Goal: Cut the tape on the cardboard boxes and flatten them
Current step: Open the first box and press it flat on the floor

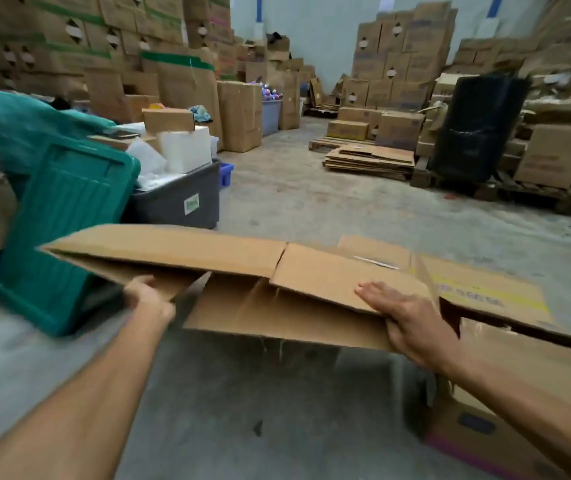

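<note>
A concrete warehouse floor [294, 209], with stacked cartons [398, 46] all round. The collapsed cardboard box [311, 275] hangs mid-frame above it. The left hand [149, 296] grips its 9 o'clock edge. The right hand [405, 317] pinches the 3 o'clock edge, fingers [374, 292] flat on top. The box looks light but floppy along its creases, so wide-apart edge holds suit it.

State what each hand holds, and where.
Both hold the flattened cardboard box. The left hand grips its near left edge; the right hand grips its near right corner, fingers flat on top. A blurred blade-like shape juts beside the left hand.
</note>
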The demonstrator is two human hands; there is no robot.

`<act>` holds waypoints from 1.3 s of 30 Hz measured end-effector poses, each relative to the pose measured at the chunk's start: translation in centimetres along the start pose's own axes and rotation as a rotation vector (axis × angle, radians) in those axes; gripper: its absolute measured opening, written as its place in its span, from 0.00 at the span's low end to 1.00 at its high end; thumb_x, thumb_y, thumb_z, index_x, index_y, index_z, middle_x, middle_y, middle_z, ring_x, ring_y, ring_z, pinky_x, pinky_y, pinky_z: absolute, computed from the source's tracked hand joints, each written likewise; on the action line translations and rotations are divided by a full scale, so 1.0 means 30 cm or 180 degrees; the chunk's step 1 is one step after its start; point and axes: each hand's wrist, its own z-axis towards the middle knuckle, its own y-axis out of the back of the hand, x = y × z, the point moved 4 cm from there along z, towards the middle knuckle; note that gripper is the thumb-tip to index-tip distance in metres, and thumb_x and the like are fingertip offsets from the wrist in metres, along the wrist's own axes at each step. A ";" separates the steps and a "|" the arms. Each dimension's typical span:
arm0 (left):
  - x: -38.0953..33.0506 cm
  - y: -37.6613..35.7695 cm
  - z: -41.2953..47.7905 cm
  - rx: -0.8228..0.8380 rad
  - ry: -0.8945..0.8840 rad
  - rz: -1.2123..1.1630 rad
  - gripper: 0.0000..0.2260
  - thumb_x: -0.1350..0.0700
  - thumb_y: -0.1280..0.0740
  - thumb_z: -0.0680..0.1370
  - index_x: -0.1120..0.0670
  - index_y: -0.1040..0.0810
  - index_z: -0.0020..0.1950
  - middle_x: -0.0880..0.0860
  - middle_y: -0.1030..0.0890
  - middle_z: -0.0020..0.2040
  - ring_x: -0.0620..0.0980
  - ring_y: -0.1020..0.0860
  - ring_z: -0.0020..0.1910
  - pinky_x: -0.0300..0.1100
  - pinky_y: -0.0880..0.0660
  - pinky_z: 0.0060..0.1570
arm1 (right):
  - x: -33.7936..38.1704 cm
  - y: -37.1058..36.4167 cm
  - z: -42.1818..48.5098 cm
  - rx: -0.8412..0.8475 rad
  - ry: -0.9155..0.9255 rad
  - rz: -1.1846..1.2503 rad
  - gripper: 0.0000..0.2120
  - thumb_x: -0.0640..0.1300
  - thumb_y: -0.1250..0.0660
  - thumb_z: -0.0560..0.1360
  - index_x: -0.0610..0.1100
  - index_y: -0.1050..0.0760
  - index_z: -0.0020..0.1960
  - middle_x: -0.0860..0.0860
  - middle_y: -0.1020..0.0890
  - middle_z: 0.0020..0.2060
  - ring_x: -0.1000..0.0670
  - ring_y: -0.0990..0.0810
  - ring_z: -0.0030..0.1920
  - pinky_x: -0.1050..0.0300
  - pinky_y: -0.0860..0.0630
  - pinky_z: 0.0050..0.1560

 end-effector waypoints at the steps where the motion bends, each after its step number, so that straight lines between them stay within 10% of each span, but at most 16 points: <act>1: 0.063 0.120 0.023 -0.0112 0.0200 -0.0048 0.07 0.58 0.43 0.76 0.52 0.30 0.38 0.56 0.21 0.45 0.57 0.23 0.43 0.53 0.24 0.50 | 0.002 -0.082 -0.035 0.0136 0.0039 -0.0064 0.39 0.27 0.37 0.65 0.48 0.29 0.74 0.51 0.27 0.71 0.47 0.31 0.74 0.53 0.39 0.76; 5: 0.210 0.532 0.098 -0.0683 0.0474 -0.0181 0.10 0.55 0.46 0.79 0.53 0.25 0.47 0.53 0.23 0.63 0.56 0.25 0.58 0.52 0.29 0.62 | 0.080 -0.353 -0.146 0.0960 0.0218 -0.0050 0.43 0.29 0.38 0.64 0.49 0.37 0.78 0.52 0.36 0.77 0.48 0.41 0.78 0.51 0.39 0.77; 11: 0.296 0.732 0.046 -0.1525 0.0462 0.1023 0.03 0.57 0.42 0.82 0.56 0.35 0.50 0.62 0.24 0.63 0.61 0.29 0.66 0.53 0.31 0.64 | 0.123 -0.554 -0.331 0.2003 0.0023 -0.0158 0.45 0.31 0.39 0.75 0.55 0.58 0.81 0.57 0.57 0.80 0.52 0.57 0.81 0.52 0.36 0.75; 16: 0.164 0.756 0.048 -0.2804 -0.0814 0.3017 0.30 0.58 0.36 0.75 0.63 0.42 0.75 0.65 0.39 0.75 0.64 0.39 0.73 0.55 0.45 0.72 | 0.121 -0.573 -0.280 0.2321 0.0013 -0.0377 0.44 0.54 0.37 0.74 0.53 0.61 0.81 0.50 0.59 0.81 0.48 0.56 0.81 0.51 0.40 0.77; 21: 0.172 0.598 0.086 -0.1103 -0.2314 0.5396 0.28 0.58 0.32 0.72 0.61 0.33 0.71 0.63 0.33 0.72 0.62 0.34 0.68 0.54 0.41 0.71 | 0.197 -0.639 -0.135 0.2121 -0.0392 -0.0236 0.51 0.72 0.40 0.70 0.48 0.58 0.82 0.43 0.56 0.81 0.45 0.54 0.81 0.48 0.42 0.77; 28: 0.322 0.406 0.163 0.1476 -0.2956 0.6980 0.28 0.51 0.40 0.79 0.53 0.42 0.79 0.56 0.47 0.80 0.54 0.50 0.79 0.49 0.54 0.77 | 0.319 -0.741 0.075 0.1524 -0.0869 -0.0187 0.35 0.61 0.49 0.81 0.45 0.54 0.82 0.43 0.53 0.81 0.42 0.57 0.81 0.40 0.55 0.78; 39: 0.502 0.512 0.394 0.1779 -0.2397 0.7087 0.30 0.37 0.58 0.78 0.41 0.53 0.80 0.54 0.56 0.81 0.51 0.58 0.80 0.52 0.59 0.77 | 0.341 -1.132 0.219 0.1659 -0.1490 -0.0039 0.33 0.58 0.53 0.81 0.47 0.55 0.82 0.41 0.55 0.81 0.36 0.63 0.79 0.26 0.61 0.72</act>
